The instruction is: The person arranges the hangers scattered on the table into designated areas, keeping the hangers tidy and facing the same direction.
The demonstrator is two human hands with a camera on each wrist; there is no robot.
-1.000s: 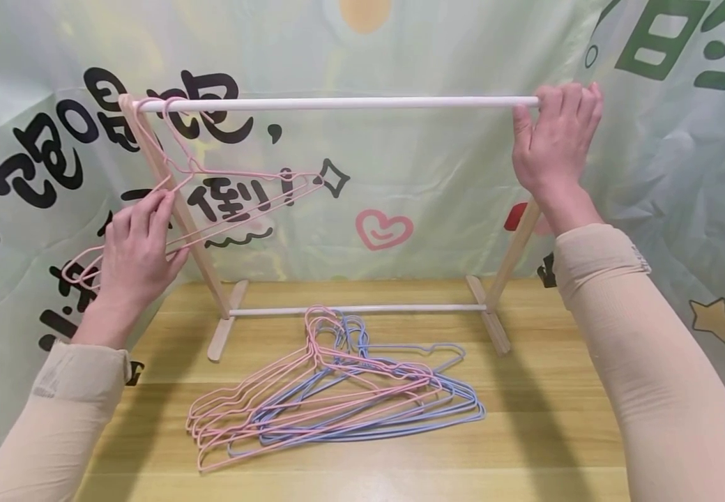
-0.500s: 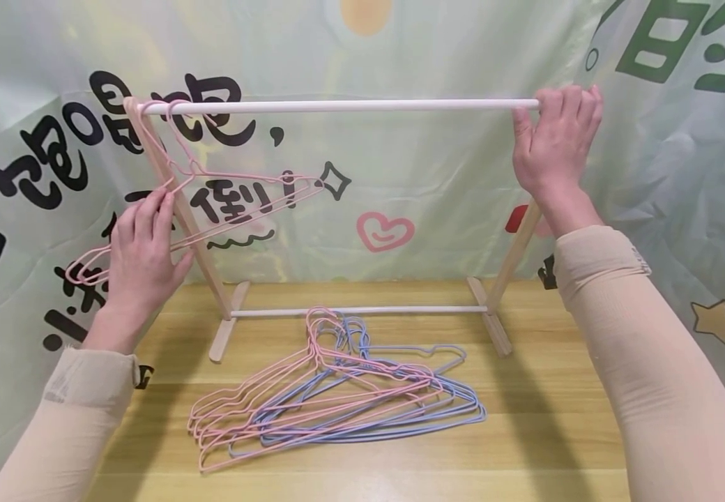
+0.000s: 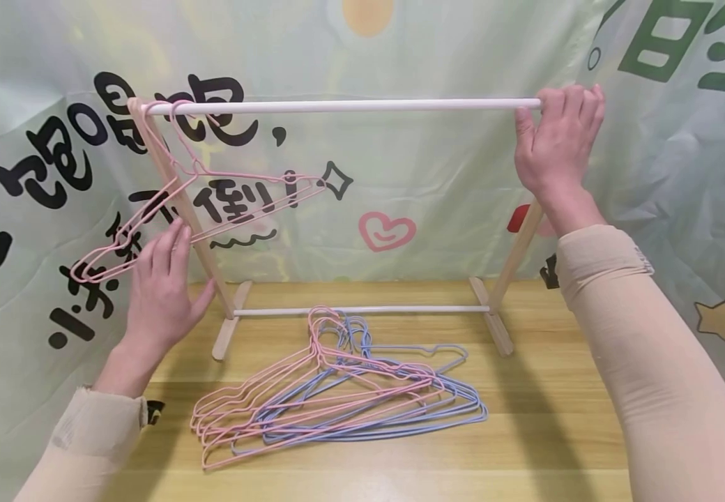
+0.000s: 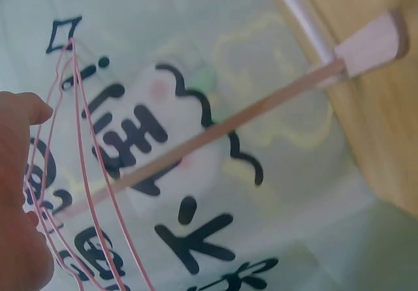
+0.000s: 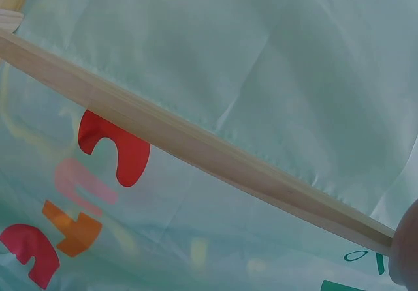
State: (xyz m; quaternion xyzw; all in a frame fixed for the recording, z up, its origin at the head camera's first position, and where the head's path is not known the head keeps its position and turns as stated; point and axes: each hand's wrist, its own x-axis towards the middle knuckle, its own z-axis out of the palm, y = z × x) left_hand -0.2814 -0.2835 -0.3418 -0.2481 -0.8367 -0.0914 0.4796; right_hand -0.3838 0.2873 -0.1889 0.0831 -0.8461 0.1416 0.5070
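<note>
Two pink wire hangers [image 3: 237, 173] hang by their hooks at the left end of the white top rod [image 3: 350, 106] of a small wooden rack. My left hand [image 3: 164, 289] is at their lower bars, fingers extended and thumb apart; whether the fingertips touch the wire is unclear. In the left wrist view the hangers [image 4: 83, 128] run beside that hand [image 4: 23, 199]. My right hand [image 3: 560, 143] grips the rack's top right corner, fingers over the rod's end and hiding the joint. The right wrist view shows the right upright [image 5: 196, 141] running up to this hand.
Below the rack, pink hangers [image 3: 314, 346] and blue hangers [image 3: 477, 413] lie overlapping on the wooden table [image 3: 557, 390]. A lower white rod [image 3: 413, 308] joins the rack's feet. Printed cloth [image 3: 450, 174] stands close behind and beside the rack.
My left hand has moved down and to the right, off the hangers' left shoulders. The hangers hang almost where they were. My right hand keeps its place on the rack.
</note>
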